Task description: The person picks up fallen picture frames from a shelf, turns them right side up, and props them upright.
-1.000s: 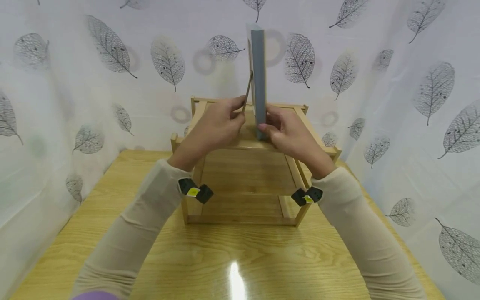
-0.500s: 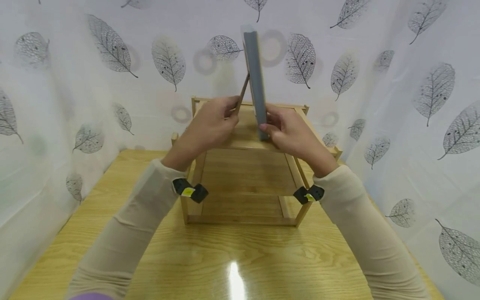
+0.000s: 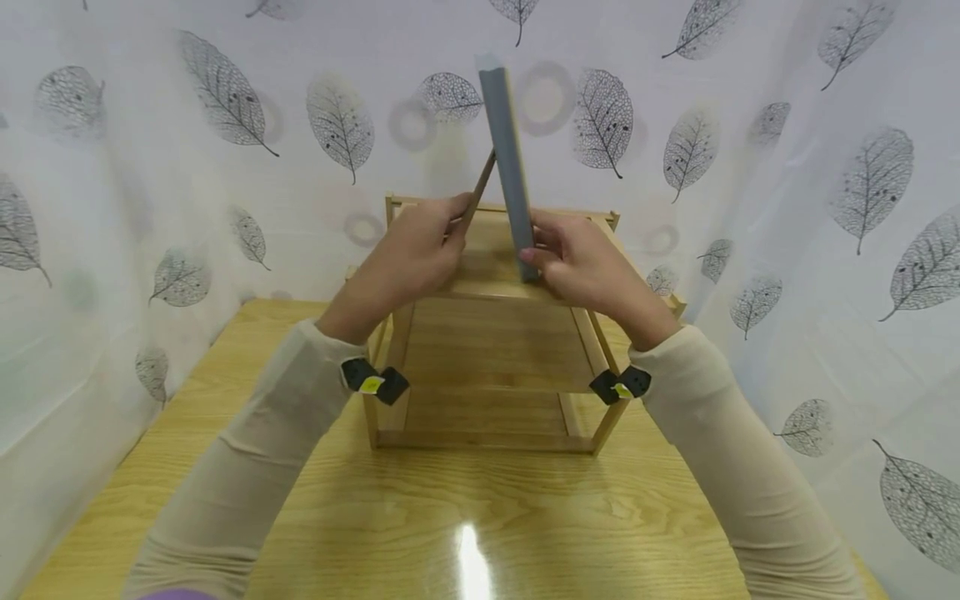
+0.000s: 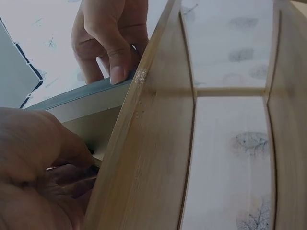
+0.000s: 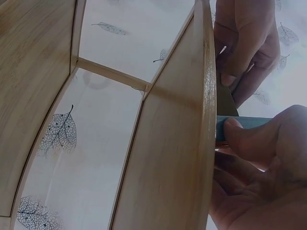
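Note:
In the head view, a slim grey-blue picture frame (image 3: 504, 158) stands edge-on over a wooden shelf rack (image 3: 491, 287), its top leaning left. A thin brown support leg (image 3: 484, 177) slants out from its left side, forming a narrow wedge. My left hand (image 3: 412, 254) pinches that leg near its lower end. My right hand (image 3: 588, 262) grips the frame low down, thumb on the near edge, fingers behind. The right wrist view shows the right thumb pressed on the blue edge (image 5: 256, 123) of the frame, just beyond the board. The frame's front face is hidden.
The two-tier rack stands on a wood-grain table (image 3: 450, 517); its lower shelf (image 3: 495, 342) lies beneath my hands. Raised posts (image 3: 678, 304) stand at the rack's corners. A pale leaf-print curtain (image 3: 285, 167) hangs behind and along both sides.
My left hand has moved left, swinging the support leg away from the frame. The frame's top has tipped left, while my right hand stays nearly in place at its base.

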The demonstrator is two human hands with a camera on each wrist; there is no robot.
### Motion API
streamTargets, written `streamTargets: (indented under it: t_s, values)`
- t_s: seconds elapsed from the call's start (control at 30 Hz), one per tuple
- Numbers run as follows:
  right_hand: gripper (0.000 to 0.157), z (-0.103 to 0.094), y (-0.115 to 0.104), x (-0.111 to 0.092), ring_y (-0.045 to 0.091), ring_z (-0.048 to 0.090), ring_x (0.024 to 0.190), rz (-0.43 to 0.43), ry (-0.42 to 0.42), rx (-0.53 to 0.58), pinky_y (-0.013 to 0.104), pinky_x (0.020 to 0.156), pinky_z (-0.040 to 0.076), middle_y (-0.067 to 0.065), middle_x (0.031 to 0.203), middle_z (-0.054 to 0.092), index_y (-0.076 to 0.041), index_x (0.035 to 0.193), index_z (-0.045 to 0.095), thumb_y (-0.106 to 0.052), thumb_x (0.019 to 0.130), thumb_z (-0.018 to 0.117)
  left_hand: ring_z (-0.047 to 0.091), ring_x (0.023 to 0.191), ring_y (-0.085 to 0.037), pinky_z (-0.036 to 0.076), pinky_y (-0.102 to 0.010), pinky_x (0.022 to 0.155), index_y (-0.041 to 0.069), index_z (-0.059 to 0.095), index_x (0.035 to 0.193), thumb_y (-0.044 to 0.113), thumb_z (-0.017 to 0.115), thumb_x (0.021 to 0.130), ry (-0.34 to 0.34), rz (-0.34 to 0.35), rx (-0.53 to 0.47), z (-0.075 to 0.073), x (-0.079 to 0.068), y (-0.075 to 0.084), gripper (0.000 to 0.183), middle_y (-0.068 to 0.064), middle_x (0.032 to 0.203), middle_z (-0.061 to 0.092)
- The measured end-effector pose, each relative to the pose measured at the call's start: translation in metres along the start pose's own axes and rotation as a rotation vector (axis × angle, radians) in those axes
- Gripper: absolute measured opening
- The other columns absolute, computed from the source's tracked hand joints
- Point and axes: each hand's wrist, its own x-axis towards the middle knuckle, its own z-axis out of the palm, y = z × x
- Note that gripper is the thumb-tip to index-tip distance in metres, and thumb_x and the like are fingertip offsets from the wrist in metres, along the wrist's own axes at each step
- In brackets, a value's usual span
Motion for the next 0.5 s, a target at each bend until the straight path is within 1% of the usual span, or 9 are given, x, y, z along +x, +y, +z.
streamTargets:
  t_s: [0.07,0.1,0.2,0.33,0.4,0.43,0.5]
  values:
    - [0.015,-0.0006,-0.0005,0.0001,0.024,0.063,0.104,0.003,-0.005,-0.006,0.032,0.081,0.054,0.018,0.105,0.063,0.004,0.104,0.058,0.006,0.089,0.053,0.052,0.074,-0.023,0.046,-0.034,0.064,0.004,0.059,0.115,0.008,0.044,0.098,0.004,0.007,0.022,-0.0001,-0.0002,0.0001,0.023,-0.010,0.084,0.058]
    - [0.015,-0.0009,-0.0006,0.0002,0.023,0.062,0.105,0.006,-0.009,-0.008,0.032,0.082,0.054,0.018,0.105,0.063,0.004,0.104,0.058,0.005,0.090,0.053,0.051,0.072,-0.022,0.044,-0.033,0.062,0.004,0.059,0.114,0.008,0.044,0.098,0.008,0.014,0.032,0.0001,-0.0001,-0.0003,0.023,-0.009,0.082,0.057]
    - [0.017,-0.0016,-0.0005,0.0003,0.023,0.060,0.110,0.009,-0.017,-0.012,0.033,0.086,0.053,0.018,0.108,0.062,0.004,0.106,0.059,0.005,0.090,0.053,0.048,0.066,-0.021,0.040,-0.032,0.056,0.004,0.058,0.112,0.008,0.044,0.097,0.010,0.025,0.051,0.0006,-0.0003,-0.0012,0.021,-0.009,0.078,0.055]
    - [0.019,-0.0023,-0.0004,0.0004,0.022,0.059,0.112,0.007,-0.019,-0.024,0.033,0.088,0.052,0.017,0.110,0.062,0.003,0.108,0.059,0.004,0.090,0.054,0.046,0.061,-0.020,0.038,-0.031,0.051,0.004,0.058,0.113,0.007,0.044,0.097,0.008,0.028,0.069,0.0008,-0.0010,-0.0014,0.021,-0.009,0.077,0.055]
    - [0.019,-0.0025,-0.0006,0.0002,0.022,0.059,0.113,0.006,-0.018,-0.026,0.033,0.089,0.052,0.017,0.110,0.062,0.003,0.108,0.059,0.004,0.090,0.054,0.047,0.059,-0.020,0.038,-0.031,0.050,0.004,0.058,0.114,0.006,0.044,0.096,0.006,0.025,0.069,0.0005,-0.0011,-0.0012,0.022,-0.010,0.079,0.058]
    - [0.019,-0.0026,-0.0008,0.0002,0.022,0.059,0.113,0.005,-0.018,-0.025,0.033,0.089,0.052,0.017,0.110,0.062,0.003,0.109,0.059,0.004,0.090,0.054,0.049,0.062,-0.020,0.041,-0.032,0.052,0.004,0.058,0.115,0.005,0.044,0.096,0.005,0.023,0.063,0.0003,-0.0010,-0.0011,0.024,-0.011,0.084,0.061]
    - [0.019,-0.0028,-0.0013,0.0000,0.022,0.058,0.113,0.003,-0.018,-0.029,0.033,0.089,0.052,0.017,0.110,0.062,0.003,0.108,0.059,0.005,0.090,0.054,0.061,0.075,-0.021,0.051,-0.031,0.062,0.004,0.057,0.119,0.005,0.045,0.095,-0.002,0.011,0.043,-0.0003,-0.0010,-0.0007,0.027,-0.014,0.101,0.065]
